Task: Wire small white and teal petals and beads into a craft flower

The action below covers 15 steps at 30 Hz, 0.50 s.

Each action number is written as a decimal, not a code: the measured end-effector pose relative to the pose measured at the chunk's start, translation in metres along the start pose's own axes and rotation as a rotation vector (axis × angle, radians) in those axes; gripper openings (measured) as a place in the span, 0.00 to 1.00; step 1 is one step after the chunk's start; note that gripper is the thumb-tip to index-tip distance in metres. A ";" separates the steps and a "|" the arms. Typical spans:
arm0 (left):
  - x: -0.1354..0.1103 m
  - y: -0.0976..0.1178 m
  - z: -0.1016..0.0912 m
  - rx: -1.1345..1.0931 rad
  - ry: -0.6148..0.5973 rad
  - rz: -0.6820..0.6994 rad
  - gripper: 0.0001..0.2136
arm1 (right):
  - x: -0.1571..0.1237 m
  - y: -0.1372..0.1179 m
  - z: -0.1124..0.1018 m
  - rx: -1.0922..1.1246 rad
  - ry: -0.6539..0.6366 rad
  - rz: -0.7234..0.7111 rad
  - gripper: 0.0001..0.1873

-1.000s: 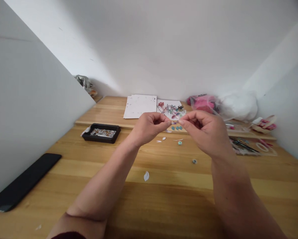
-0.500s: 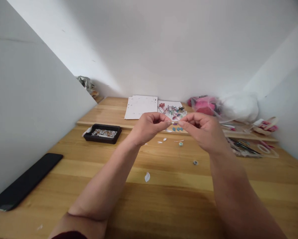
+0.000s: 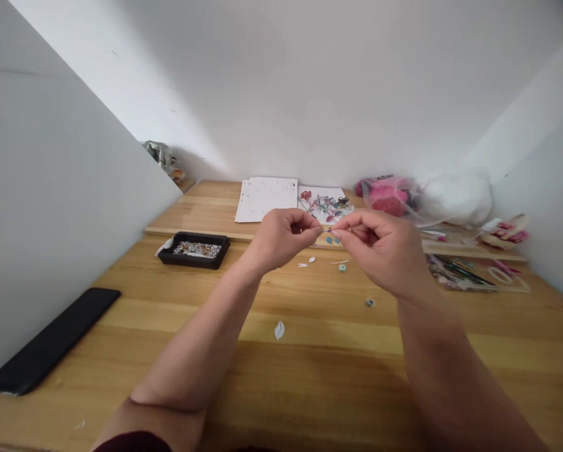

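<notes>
My left hand [image 3: 288,237] and my right hand [image 3: 375,245] are raised above the table, their pinched fingertips close together. Between them is something small and thin, too tiny to name. Just behind the fingertips lie blue leaf-like pieces [image 3: 332,240], partly hidden by my right hand. A white leaf-shaped cutout [image 3: 279,330] with a dark line lies nearer to me. Below my hands are a small white paper piece [image 3: 312,259], a greenish spool-like item [image 3: 342,268] and a small round metallic-looking item [image 3: 370,302].
A black tray [image 3: 163,258] of beads stands at left, with a long black object [image 3: 55,339] nearer me. Behind are white sheets [image 3: 268,198] and colourful flower-like pieces [image 3: 326,206]. At right are pink and white bagged materials [image 3: 453,198] and a clear tray [image 3: 511,285] of tools.
My right fingertips have shifted slightly left, closer to those of my left hand. Both hands keep their pinch. The whole view has shifted a little.
</notes>
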<state>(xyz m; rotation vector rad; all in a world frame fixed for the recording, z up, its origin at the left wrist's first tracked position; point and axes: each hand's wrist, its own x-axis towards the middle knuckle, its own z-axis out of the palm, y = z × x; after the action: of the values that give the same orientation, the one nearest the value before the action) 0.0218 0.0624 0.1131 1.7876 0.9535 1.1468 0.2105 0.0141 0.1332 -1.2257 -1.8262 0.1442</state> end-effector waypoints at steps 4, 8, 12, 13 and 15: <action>-0.003 0.004 -0.002 0.037 -0.094 0.018 0.06 | 0.002 0.003 -0.002 0.044 -0.039 0.025 0.04; -0.004 0.005 -0.005 -0.030 -0.190 0.011 0.07 | 0.006 0.012 -0.003 0.189 -0.101 0.114 0.05; -0.002 0.002 -0.008 -0.141 -0.196 -0.019 0.08 | 0.010 0.021 -0.001 0.303 -0.151 0.166 0.08; -0.001 0.001 -0.008 -0.169 -0.174 -0.018 0.09 | 0.010 0.022 0.001 0.311 -0.153 0.172 0.08; 0.001 0.000 -0.007 -0.206 -0.109 -0.012 0.09 | 0.009 0.022 0.003 0.306 -0.146 0.173 0.08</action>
<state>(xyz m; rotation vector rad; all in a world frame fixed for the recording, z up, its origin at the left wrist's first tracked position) 0.0152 0.0647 0.1153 1.6582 0.7527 1.0870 0.2219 0.0335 0.1253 -1.1762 -1.7404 0.6017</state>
